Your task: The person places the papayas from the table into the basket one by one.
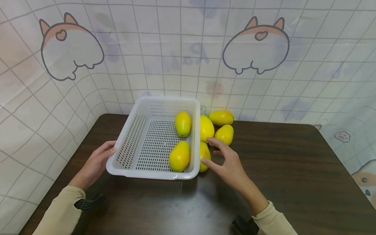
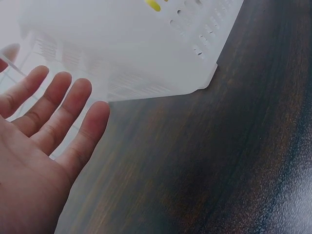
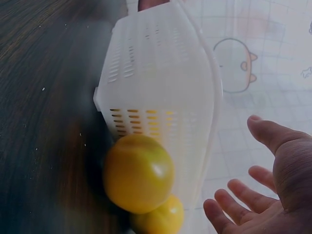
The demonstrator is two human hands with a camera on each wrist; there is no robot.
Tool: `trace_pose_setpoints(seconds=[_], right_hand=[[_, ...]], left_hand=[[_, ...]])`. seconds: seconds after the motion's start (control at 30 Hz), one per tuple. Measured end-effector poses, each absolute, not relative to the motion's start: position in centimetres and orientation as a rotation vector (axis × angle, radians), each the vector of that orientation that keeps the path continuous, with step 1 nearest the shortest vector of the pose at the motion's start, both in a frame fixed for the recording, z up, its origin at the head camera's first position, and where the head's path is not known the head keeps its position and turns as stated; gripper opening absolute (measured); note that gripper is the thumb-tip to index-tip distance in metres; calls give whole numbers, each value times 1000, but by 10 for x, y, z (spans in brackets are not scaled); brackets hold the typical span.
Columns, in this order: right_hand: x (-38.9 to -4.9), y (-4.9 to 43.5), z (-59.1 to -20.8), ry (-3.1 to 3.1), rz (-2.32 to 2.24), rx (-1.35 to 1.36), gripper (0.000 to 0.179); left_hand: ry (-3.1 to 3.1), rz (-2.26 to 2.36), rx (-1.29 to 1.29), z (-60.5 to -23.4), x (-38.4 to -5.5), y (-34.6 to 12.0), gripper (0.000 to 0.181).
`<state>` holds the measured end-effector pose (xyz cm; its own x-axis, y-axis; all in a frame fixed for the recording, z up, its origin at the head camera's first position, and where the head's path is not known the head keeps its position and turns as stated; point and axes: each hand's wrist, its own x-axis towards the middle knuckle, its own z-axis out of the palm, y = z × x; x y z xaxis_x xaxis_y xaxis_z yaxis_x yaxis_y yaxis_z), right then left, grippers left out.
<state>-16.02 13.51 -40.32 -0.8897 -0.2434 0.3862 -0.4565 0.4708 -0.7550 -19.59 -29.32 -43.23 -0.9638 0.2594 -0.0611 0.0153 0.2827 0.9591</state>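
Observation:
A white perforated basket [image 1: 133,174] sits on the dark table, with two yellow mangoes [image 1: 180,156] along its right side. My left hand [image 1: 95,161] holds the basket's left rim, thumb at the rim; the left wrist view shows its other fingers [image 2: 70,112] stretched along the outer wall. My right hand [image 1: 229,161], fingers spread, hovers beside the basket's right wall with nothing in it. Nearest to that hand are more mangoes [image 1: 225,134] outside the basket, some partly covered by its rim. In the right wrist view a mango [image 3: 139,173] shows apart from the fingers.
A dark wooden table [image 1: 288,163] extends to the right and in front of the basket. Behind it and at the left hangs a white gridded cloth [image 1: 176,49] with cartoon prints. Dark straps [image 1: 89,202] are near both wrists.

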Motion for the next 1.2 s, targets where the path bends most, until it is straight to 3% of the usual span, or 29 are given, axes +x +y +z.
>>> trace_pose_setpoints(seconds=[1.2], right_hand=[[-167, 138, -420, -2552, 1362, 605, 67]], left_hand=[[2336, 1747, 251, -432, -195, -294, 42]])
